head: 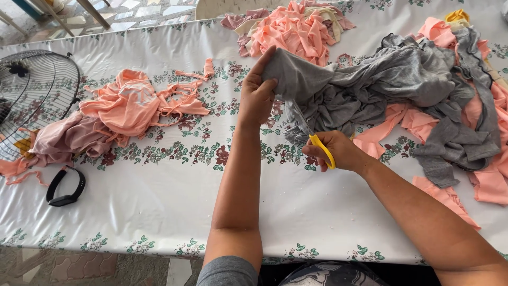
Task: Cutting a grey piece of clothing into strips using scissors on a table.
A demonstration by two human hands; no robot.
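With pink scraps (127, 103) already piled beside it, the grey cloth (370, 85) is pinched by the left hand (257, 95) and barely cut by yellow-handled scissors (317, 145) gripped in the right hand (338, 152).

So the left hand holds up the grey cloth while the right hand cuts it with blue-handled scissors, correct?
Not quite: the scissors have yellow handles, not blue. The head view shows the left hand holding up the grey cloth while the right hand cuts it.
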